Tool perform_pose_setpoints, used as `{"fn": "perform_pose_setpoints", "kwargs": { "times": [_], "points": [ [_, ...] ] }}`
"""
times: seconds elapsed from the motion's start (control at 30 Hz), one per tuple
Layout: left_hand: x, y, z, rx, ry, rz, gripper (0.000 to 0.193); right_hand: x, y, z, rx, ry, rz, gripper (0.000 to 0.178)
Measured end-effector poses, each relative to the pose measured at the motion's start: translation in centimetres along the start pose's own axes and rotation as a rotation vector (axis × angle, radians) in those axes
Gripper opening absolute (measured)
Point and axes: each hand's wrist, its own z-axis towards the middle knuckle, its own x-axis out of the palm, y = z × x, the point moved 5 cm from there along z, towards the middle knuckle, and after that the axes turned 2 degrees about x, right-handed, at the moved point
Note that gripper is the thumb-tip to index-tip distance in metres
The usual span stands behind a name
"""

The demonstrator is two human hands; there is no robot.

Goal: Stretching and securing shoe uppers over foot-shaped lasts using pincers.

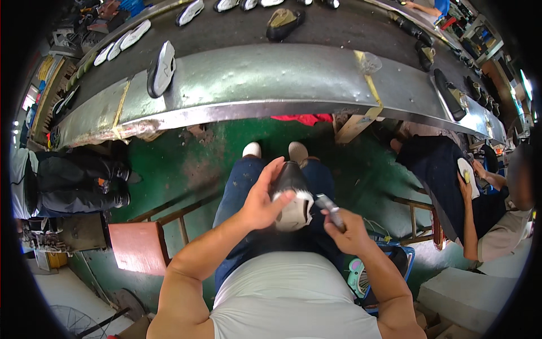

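My left hand [263, 199] is wrapped round the side of a shoe [290, 179] above my lap. The shoe is black at the far end and off-white at the near end, with a dark gap along its right side. My right hand [350, 233] grips a short hand tool [328, 207] with a silvery metal head; its exact kind cannot be made out. The tool's head points up and left, close to the off-white part of the shoe. Whether it touches the shoe is unclear.
Ahead runs a dark conveyor [226, 37] with a metal edge [254, 79], carrying several shoes. One white-and-black shoe [162, 69] rests on that edge. A wooden stool [137, 247] stands at left. At right, a seated person [499, 226] holds a white shoe part [467, 177].
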Motion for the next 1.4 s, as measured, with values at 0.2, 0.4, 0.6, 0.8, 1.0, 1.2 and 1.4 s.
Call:
{"fn": "perform_pose_setpoints", "kwargs": {
  "times": [0.2,0.4,0.6,0.8,1.0,1.2,1.4],
  "points": [
    [3.1,-2.2,-4.5,0.436,0.261,0.443,0.114,1.5,1.7,3.4,-0.195,-0.357,0.336,0.022],
    [3.6,-2.9,-4.9,0.507,0.319,0.432,0.120,3.8,1.1,2.6,-0.104,-0.231,0.266,0.028],
    [3.4,-2.4,-4.6,0.499,0.404,0.485,0.119,4.7,0.2,2.6,-0.162,-0.313,0.287,0.028],
    [2.9,-1.0,-3.9,0.438,0.363,0.528,0.121,3.9,-0.7,4.0,-0.065,-0.308,0.292,0.030],
    [0.1,5.8,-4.2,0.005,0.081,0.449,0.091,4.9,-5.5,5.0,0.148,-0.184,0.363,0.044],
    [0.0,5.4,-1.3,-0.070,-0.058,0.589,0.059,5.0,-5.6,5.6,0.214,-0.242,0.283,0.064],
    [-1.2,9.0,-2.4,-0.533,0.008,0.454,0.038,7.6,-8.4,4.4,0.496,-0.117,0.536,0.047]
  ]
}}
